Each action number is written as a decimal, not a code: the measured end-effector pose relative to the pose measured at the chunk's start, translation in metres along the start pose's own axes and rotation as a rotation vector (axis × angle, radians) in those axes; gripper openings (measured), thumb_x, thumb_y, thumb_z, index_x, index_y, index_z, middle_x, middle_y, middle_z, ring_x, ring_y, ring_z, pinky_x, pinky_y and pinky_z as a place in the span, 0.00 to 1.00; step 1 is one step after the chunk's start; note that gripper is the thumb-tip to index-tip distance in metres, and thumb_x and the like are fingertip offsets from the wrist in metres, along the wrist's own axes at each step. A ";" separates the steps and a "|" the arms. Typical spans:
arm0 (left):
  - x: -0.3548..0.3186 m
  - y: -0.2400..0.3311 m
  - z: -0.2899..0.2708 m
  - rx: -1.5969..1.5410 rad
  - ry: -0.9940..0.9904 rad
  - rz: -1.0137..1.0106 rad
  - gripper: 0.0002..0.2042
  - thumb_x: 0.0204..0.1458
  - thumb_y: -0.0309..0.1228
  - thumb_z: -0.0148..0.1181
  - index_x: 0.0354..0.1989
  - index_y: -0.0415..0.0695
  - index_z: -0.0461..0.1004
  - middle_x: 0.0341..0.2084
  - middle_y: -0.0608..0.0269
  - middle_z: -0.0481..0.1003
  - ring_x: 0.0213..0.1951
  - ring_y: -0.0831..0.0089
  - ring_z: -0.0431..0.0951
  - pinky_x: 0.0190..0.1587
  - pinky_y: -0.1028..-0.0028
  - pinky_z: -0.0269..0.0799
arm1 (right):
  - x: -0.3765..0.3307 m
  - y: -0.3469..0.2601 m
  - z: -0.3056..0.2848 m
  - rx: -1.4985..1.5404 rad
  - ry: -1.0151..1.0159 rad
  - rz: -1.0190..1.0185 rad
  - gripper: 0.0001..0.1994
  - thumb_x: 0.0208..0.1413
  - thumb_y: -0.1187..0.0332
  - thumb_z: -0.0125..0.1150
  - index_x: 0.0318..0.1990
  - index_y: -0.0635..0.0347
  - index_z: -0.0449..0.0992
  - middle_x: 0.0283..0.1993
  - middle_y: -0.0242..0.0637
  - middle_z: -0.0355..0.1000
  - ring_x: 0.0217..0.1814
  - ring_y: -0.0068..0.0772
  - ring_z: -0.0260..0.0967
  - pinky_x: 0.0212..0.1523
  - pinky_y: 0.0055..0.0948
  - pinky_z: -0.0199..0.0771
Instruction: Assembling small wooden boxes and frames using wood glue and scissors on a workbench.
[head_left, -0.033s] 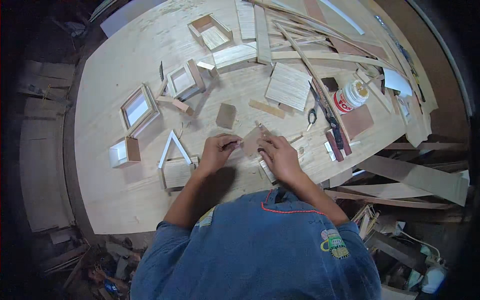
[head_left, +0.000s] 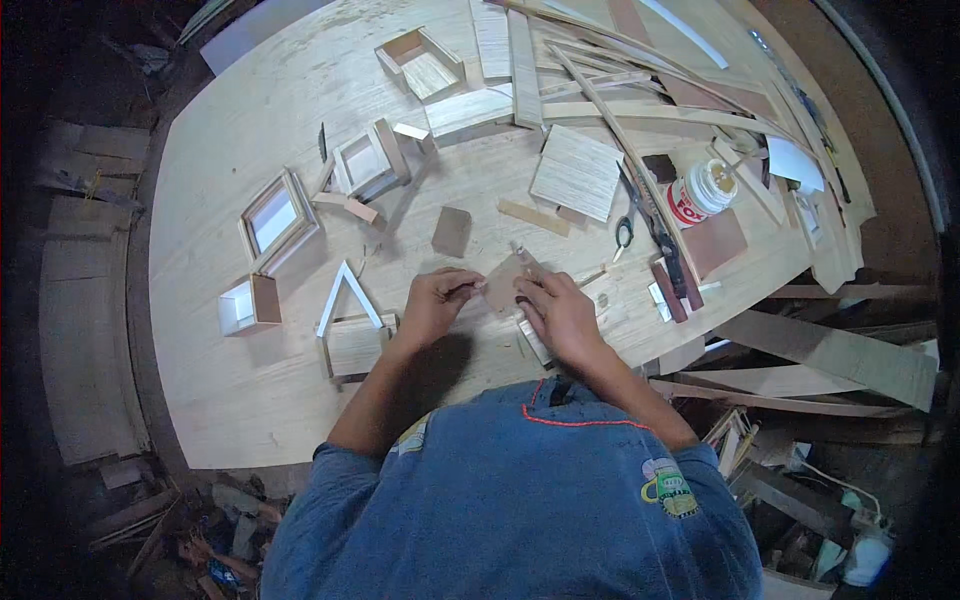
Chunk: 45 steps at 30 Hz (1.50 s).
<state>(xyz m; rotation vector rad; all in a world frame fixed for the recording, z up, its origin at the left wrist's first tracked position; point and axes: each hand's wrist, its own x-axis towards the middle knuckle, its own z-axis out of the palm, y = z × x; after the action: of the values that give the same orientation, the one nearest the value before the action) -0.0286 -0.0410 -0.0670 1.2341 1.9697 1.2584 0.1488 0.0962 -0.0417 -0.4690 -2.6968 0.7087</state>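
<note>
A small flat brown square piece (head_left: 505, 284), thin like board or sandpaper, is between my hands over the worktable. My right hand (head_left: 556, 310) grips its right side, thumb and fingers closed on it. At its left corner, my left hand (head_left: 440, 303) is closed in a pinch; whatever is between those fingertips is too small to make out. A similar brown square (head_left: 452, 232) lies just beyond my left hand. Left of that hand, a white V-shaped strip (head_left: 347, 298) leans over a small wooden block (head_left: 357, 346). A pale wood piece (head_left: 535, 343) shows partly under my right hand.
Small wooden boxes and frames (head_left: 280, 218) stand at the left. Scissors (head_left: 624, 234), an open white-and-red jar (head_left: 702, 190) and a dark-bladed tool with a reddish handle (head_left: 670, 293) lie rightward. Long wood strips (head_left: 660, 112) pile up at the back right.
</note>
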 end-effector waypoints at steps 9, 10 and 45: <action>-0.005 0.001 0.007 0.027 0.077 -0.021 0.12 0.46 0.22 0.61 0.42 0.40 0.77 0.33 0.55 0.79 0.34 0.68 0.79 0.38 0.73 0.73 | 0.000 0.000 0.003 -0.025 0.003 0.021 0.14 0.48 0.69 0.59 0.45 0.55 0.74 0.48 0.35 0.69 0.45 0.41 0.67 0.41 0.36 0.72; -0.005 0.000 0.009 -0.002 0.091 -0.057 0.14 0.46 0.21 0.60 0.43 0.41 0.76 0.34 0.55 0.79 0.33 0.69 0.80 0.38 0.74 0.73 | -0.001 0.002 0.005 -0.028 0.007 0.020 0.14 0.48 0.69 0.59 0.44 0.55 0.74 0.48 0.35 0.69 0.45 0.41 0.67 0.41 0.36 0.72; -0.016 -0.013 0.024 -0.156 0.179 -0.111 0.20 0.47 0.20 0.60 0.51 0.44 0.73 0.35 0.54 0.79 0.34 0.77 0.79 0.40 0.77 0.73 | 0.003 0.004 0.013 -0.076 0.134 -0.018 0.13 0.46 0.63 0.63 0.40 0.54 0.76 0.44 0.32 0.71 0.41 0.38 0.67 0.39 0.33 0.72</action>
<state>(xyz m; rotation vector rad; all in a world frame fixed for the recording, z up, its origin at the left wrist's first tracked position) -0.0078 -0.0468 -0.0903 0.9528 1.9898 1.4775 0.1421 0.0954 -0.0537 -0.4915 -2.6058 0.5514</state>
